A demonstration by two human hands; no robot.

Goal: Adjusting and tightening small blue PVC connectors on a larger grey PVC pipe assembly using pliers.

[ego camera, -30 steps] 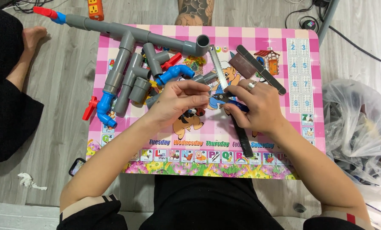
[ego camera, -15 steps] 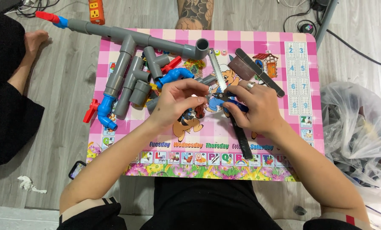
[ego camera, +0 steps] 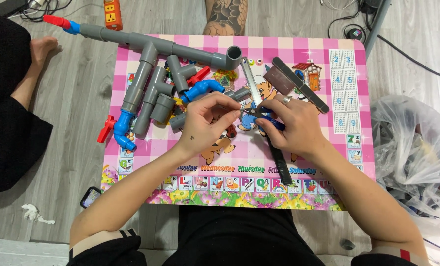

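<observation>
My right hand [ego camera: 293, 127] is closed around blue-handled pliers [ego camera: 268, 119] over the middle of a pink checked mat [ego camera: 328, 148]. The dark jaws point left towards my left hand [ego camera: 206, 124]. Its thumb and forefinger pinch together right at the jaws, on something too small to make out. A thin metal strip [ego camera: 250, 80] runs from behind my hands up to a grey elbow [ego camera: 232, 55]. Under my right wrist lies a long black bar [ego camera: 280, 162].
Grey pipe assembly [ego camera: 146, 74] with blue fittings [ego camera: 123, 132] and red valve handles [ego camera: 106, 129] covers the mat's left half. A dark flat tool [ego camera: 298, 83] lies at upper right. Another person's foot [ego camera: 42, 48] and tattooed leg [ego camera: 225, 16] border the mat. A plastic bag [ego camera: 417, 157] sits right; phone [ego camera: 90, 196] lower left.
Both hands stay together at the mat's middle, with the pliers still in the right hand. The view has shifted a little, so the mat and pipes sit slightly lower in frame.
</observation>
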